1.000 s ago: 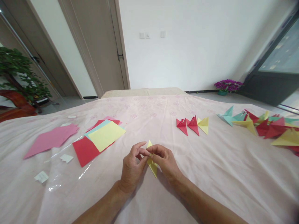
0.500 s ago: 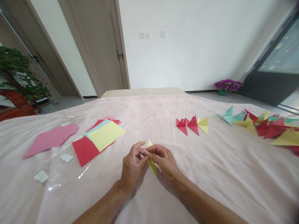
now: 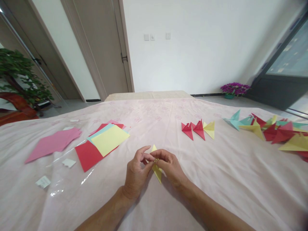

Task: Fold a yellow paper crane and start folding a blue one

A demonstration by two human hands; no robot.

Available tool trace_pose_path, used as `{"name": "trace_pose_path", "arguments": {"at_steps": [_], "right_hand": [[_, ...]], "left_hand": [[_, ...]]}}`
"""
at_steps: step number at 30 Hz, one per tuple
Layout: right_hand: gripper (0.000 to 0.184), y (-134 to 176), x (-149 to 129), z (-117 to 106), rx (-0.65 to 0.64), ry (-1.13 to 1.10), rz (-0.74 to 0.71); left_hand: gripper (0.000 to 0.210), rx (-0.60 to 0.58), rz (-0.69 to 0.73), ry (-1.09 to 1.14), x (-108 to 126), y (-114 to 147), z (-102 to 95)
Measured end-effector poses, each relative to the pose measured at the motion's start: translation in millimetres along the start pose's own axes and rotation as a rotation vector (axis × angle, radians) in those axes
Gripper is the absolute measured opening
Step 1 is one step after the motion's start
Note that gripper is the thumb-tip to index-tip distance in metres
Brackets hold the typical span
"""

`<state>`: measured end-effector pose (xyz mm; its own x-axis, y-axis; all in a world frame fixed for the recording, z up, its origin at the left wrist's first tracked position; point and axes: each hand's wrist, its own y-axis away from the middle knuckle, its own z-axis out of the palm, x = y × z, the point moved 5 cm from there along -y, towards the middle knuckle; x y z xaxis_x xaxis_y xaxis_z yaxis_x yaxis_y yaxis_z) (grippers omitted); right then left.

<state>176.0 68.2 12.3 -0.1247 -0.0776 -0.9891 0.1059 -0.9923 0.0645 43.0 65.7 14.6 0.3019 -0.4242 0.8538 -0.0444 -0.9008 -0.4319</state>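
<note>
A folded yellow paper crane (image 3: 157, 174) stands on the pink cloth in front of me, its pointed ends showing above and below my fingers. My left hand (image 3: 138, 168) pinches its middle between thumb and fingertips. From the other side, my right hand (image 3: 169, 163) pinches the same spot, with thumb and index finger meeting the left fingertips. The small fold between the fingertips is mostly hidden. Ahead to the right sit two red paper cranes (image 3: 198, 130) and a yellow paper crane (image 3: 209, 130) in a row.
Coloured paper sheets (image 3: 110, 139) and a pink paper stack (image 3: 53, 144) lie at the left, near a clear plastic wrapper (image 3: 56, 192) and white paper scraps (image 3: 69, 163). Several finished cranes (image 3: 280, 131) are heaped at the far right. The tablecloth (image 3: 216, 179) is wrinkled.
Almost nothing differs. Both hands stay pinched on the yellow paper crane, with only a slight shift at the fingertips.
</note>
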Motion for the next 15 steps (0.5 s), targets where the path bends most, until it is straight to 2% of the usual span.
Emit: {"name": "trace_pose_path", "arguments": {"at_steps": [7, 15], "right_hand": [[0.022, 0.4, 3.3, -7.1, 0.036, -0.033, -0.008], [0.028, 1.2, 5.8, -4.9, -0.008, -0.078, 0.007]], "left_hand": [[0.041, 0.010, -0.026, 0.011, -0.5, 0.5, -0.9], [0.037, 0.031, -0.046, 0.008, 0.8, -1.4, -0.9]]}}
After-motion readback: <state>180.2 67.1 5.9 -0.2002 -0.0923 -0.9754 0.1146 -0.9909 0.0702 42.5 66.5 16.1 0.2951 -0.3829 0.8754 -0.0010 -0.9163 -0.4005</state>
